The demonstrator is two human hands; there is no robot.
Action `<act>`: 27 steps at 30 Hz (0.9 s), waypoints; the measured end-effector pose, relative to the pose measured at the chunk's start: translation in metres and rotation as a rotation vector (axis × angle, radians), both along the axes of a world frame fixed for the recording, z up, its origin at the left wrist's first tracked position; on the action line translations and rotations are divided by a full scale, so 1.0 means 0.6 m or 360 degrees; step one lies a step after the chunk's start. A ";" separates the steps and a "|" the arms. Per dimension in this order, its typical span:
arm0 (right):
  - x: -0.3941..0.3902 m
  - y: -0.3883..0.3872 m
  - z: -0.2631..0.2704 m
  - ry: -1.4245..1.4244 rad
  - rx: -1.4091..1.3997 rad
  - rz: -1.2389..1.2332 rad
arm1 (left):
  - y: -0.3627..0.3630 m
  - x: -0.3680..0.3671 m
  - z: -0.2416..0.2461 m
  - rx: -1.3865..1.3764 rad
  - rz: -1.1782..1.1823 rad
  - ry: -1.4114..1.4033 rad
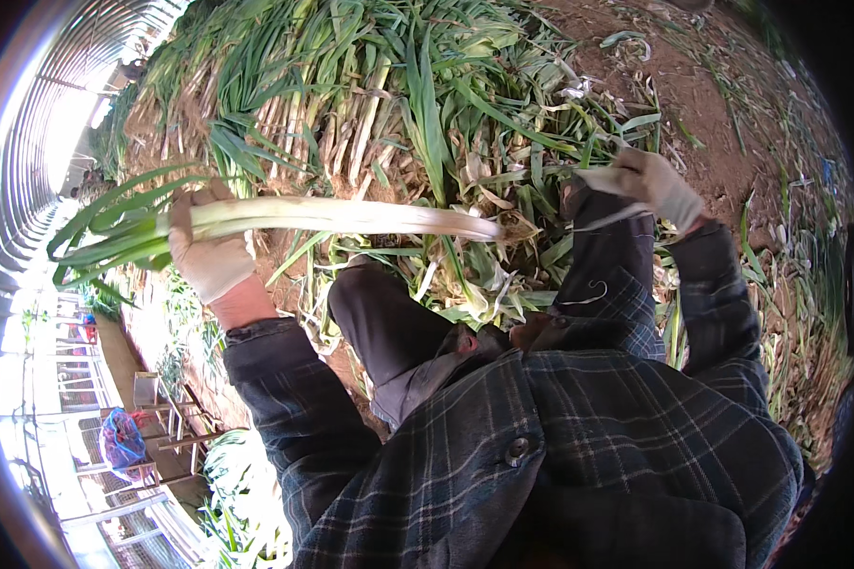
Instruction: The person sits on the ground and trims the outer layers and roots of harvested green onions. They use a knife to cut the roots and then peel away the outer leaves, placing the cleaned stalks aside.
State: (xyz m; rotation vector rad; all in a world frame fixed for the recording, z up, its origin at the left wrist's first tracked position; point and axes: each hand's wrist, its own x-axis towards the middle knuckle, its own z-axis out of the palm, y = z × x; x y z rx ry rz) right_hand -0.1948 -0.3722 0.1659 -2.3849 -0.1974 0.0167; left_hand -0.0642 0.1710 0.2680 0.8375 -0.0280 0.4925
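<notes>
My left hand (210, 238), in a pale glove, is closed around a thick leek or large green onion (341, 215) near where its white shaft turns to green leaves. The stalk lies nearly level across my front, with its brownish root end (519, 226) pointing right, above my knees. Off to the right, my right hand (658, 186), also gloved, grips a pale peeled strip of leaf (608, 181), apart from the stalk. Motion blurs that hand a little. Beneath the stalk, loose peeled leaves (477, 284) litter the ground between my legs.
A broad pile of unpeeled stalks (313, 107) with roots and green tops spreads in front of me. Bare brown soil (626, 43) lies at the upper right. At left are a wooden frame (185, 427), a blue net bag (122, 441) and the greenhouse's ribbed wall (14, 178).
</notes>
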 end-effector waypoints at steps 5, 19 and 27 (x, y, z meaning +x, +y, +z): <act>-0.034 -0.064 -0.002 0.0577 -0.1461 -0.0857 | 0.036 -0.009 0.003 0.0038 -0.1031 -0.0618; 0.073 0.407 0.118 -0.0180 -0.0229 0.0350 | -0.118 -0.050 0.016 0.0014 -0.0659 -0.0319; 0.079 0.408 0.089 -0.0143 -0.0096 0.0307 | -0.128 -0.050 0.012 0.0010 -0.0680 -0.0418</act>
